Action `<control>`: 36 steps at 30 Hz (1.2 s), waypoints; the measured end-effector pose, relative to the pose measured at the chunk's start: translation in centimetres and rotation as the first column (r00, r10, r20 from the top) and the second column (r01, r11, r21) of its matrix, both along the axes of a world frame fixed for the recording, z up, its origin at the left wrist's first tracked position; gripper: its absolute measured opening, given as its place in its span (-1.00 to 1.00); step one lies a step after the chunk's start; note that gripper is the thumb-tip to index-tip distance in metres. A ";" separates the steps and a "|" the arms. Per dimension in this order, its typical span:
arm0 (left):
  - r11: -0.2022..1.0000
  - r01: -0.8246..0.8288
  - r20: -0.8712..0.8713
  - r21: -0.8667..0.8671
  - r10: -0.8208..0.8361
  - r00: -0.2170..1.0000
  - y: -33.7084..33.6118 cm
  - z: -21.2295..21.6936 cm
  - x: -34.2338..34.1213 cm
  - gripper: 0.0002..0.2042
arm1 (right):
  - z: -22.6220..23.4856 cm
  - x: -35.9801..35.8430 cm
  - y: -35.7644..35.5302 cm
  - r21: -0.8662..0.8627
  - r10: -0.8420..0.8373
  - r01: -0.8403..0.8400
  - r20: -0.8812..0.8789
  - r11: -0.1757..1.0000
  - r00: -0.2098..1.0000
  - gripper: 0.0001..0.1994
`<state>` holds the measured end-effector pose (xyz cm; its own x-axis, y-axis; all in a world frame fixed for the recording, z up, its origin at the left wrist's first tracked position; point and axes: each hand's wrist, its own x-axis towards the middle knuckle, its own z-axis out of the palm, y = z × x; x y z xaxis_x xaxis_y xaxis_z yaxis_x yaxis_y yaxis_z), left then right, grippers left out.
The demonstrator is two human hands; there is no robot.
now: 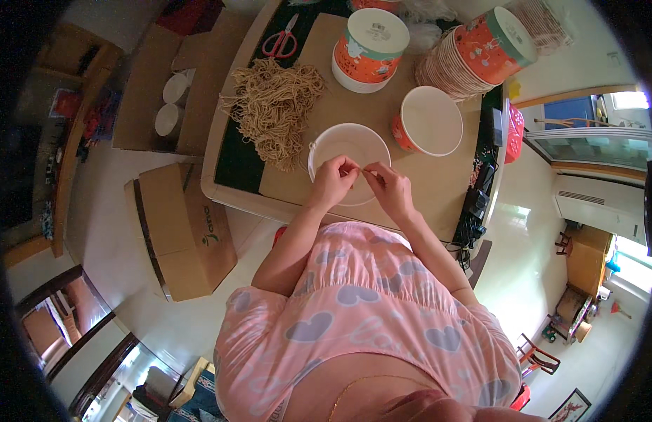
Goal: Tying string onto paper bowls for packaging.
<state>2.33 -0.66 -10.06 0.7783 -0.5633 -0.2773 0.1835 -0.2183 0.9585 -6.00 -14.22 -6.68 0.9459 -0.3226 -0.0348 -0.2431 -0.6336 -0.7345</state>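
Observation:
A white paper bucket (pixel 343 144) stands open on the brown cardboard sheet (pixel 438 190) that covers the table. My left hand (pixel 333 181) and my right hand (pixel 388 185) meet over its near rim, fingertips pinched together on a thin tan string (pixel 359 169). A loose pile of tan string pieces (pixel 275 105) lies left of the bucket.
An open orange bucket (pixel 430 121) stands to the right; a lidded one (pixel 369 48) and a leaning stack of buckets (pixel 473 60) sit behind. Red-handled scissors (pixel 281 41) lie far left. A cardboard box (pixel 179 228) stands on the floor by the table's left edge.

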 end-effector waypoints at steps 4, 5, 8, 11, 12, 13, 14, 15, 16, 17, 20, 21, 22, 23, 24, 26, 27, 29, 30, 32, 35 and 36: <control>0.999 0.041 0.002 0.036 -0.041 0.999 0.1 0.4 0.1 -0.93 | 0.2 0.1 0.0 -0.063 0.015 -0.018 -0.042 0.998 0.999 -0.88; 0.999 0.042 0.002 0.035 -0.042 0.999 0.1 0.6 0.1 -0.93 | 0.1 0.0 0.0 -0.053 0.006 -0.007 -0.030 0.999 1.000 -0.88; 0.999 0.025 -0.058 0.024 -0.024 0.998 0.0 1.2 0.1 -0.91 | -0.3 -0.1 0.0 -0.040 -0.005 0.005 0.012 0.999 1.000 -0.88; 0.999 0.039 -0.023 0.031 -0.039 0.999 0.0 1.2 0.0 -0.90 | -0.3 -0.1 0.0 -0.030 -0.003 0.004 0.038 1.000 0.999 -0.89; 0.998 0.032 0.002 0.052 -0.032 0.999 -0.1 0.9 0.0 -0.90 | -0.3 -0.1 -0.1 -0.023 -0.001 0.002 0.035 1.000 0.999 -0.89; 0.997 0.024 0.026 0.072 -0.026 0.999 -0.1 0.6 0.0 -0.90 | -0.4 -0.2 -0.1 -0.023 0.000 0.001 0.035 1.000 0.999 -0.89; 0.997 0.024 0.027 0.072 -0.026 0.999 -0.2 0.1 -0.2 -0.90 | -0.7 -0.3 -0.1 -0.024 0.011 -0.010 0.051 1.000 0.999 -0.90; 0.997 -0.046 0.214 0.069 0.030 0.976 -0.2 -0.5 -0.5 -0.91 | -0.8 -0.3 -0.1 -0.026 0.022 -0.021 0.068 0.999 0.997 -0.90; 0.992 -0.112 0.392 0.053 0.082 0.916 -0.3 -0.6 -0.6 -0.91 | -0.8 -0.3 -0.1 -0.026 0.021 -0.020 0.068 0.999 0.997 -0.90; 0.992 -0.111 0.392 0.053 0.082 0.916 -0.4 -0.7 -0.8 -0.91 | -0.7 -0.4 -0.1 -0.027 0.032 -0.030 0.075 0.999 0.997 -0.91; 0.980 -0.184 0.615 0.070 0.102 0.782 -0.8 -0.6 -1.1 -0.92 | -1.0 -0.4 -0.1 -0.022 0.042 -0.040 0.091 0.999 0.995 -0.91; 0.979 -0.191 0.632 0.075 0.102 0.769 -0.9 -0.6 -1.1 -0.91 | -1.0 -0.4 -0.1 -0.017 0.043 -0.042 0.098 0.999 0.994 -0.91; 0.976 -0.203 0.648 0.081 0.103 0.755 -0.9 -0.5 -1.1 -0.91 | -0.8 -0.3 0.0 -0.017 0.045 -0.043 0.099 0.999 0.994 -0.91; 0.976 -0.205 0.649 0.080 0.105 0.754 -0.8 -0.5 -1.1 -0.91 | -0.4 -0.3 0.1 0.003 0.010 -0.010 0.055 1.000 0.998 -0.90; 0.981 -0.184 0.574 0.067 0.113 0.811 -0.6 -0.3 -1.1 -0.92 | 0.0 -0.3 0.2 0.021 -0.024 0.024 0.012 1.000 1.000 -0.90; 0.985 -0.167 0.495 0.049 0.121 0.860 -0.5 0.1 -1.2 -0.92 | 0.8 -0.1 -0.1 0.012 0.010 -0.010 -0.046 1.000 0.999 -0.90; 0.989 -0.141 0.456 0.030 0.112 0.883 -0.5 0.4 -1.3 -0.93 | 1.0 -0.1 -0.2 0.006 0.042 -0.041 -0.106 0.999 0.994 -0.90; 0.994 -0.112 0.419 0.007 0.099 0.903 -0.7 0.9 -1.4 -0.93 | -0.1 -0.3 -0.4 0.084 0.018 -0.016 -0.025 0.996 1.000 -0.90; 0.994 -0.107 0.423 -0.009 0.101 0.900 -0.9 1.2 -1.4 -0.94 | -0.5 -0.4 -0.5 0.165 -0.011 0.002 0.050 0.986 0.999 -0.89; 0.993 -0.111 0.381 -0.040 0.118 0.917 -1.1 1.9 -1.5 -0.94 | 0.8 -0.4 -0.4 0.235 -0.010 -0.006 0.066 0.972 0.998 -0.89; 0.995 -0.087 0.387 -0.058 0.102 0.917 -1.1 3.6 -1.5 -0.93 | 1.2 -0.6 -0.8 0.347 -0.029 -0.002 0.083 0.938 0.996 -0.89; 0.994 -0.088 0.386 -0.060 0.105 0.916 -1.2 4.2 -1.5 -0.93 | 1.3 -0.7 -1.0 0.389 -0.044 0.009 0.083 0.921 0.996 -0.90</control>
<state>0.82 -1.82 -5.83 0.8712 -0.4844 0.0792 -0.1868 -0.1779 0.9662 -6.73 -15.20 -5.39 0.9422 -0.3255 -0.0791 -0.1788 -0.2891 -0.9405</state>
